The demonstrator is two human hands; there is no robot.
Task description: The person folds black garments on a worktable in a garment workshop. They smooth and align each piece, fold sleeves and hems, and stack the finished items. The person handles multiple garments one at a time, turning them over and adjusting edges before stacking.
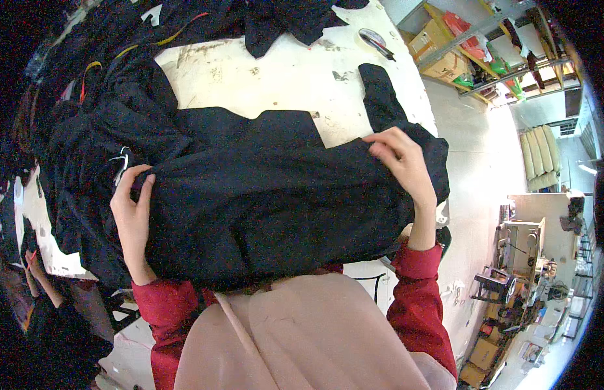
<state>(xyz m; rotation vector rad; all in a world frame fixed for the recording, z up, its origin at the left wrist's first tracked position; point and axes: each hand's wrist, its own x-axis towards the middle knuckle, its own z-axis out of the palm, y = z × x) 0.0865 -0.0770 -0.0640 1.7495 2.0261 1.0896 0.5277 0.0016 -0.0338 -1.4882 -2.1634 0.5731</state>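
A large black cloth garment [282, 190] lies spread across the worktable in front of me, its near side hanging toward my lap. My left hand [132, 202] pinches the cloth at its left end between thumb and fingertips. Beside those fingers lies a thin white cord [124, 158]. At the far right edge of the cloth, my right hand [397, 158] grips the fabric between thumb and forefinger. Beyond that hand a narrow black fabric piece [380, 90] stretches away over the pale tabletop [282, 80].
Heaped black fabric [87, 141] covers the table's left side, with a yellow and red strip [180, 34] on it. A tape roll [372, 36] lies at the far right. Another person's arm [43, 280] shows at lower left. Shelves with cardboard boxes [441, 53] stand right.
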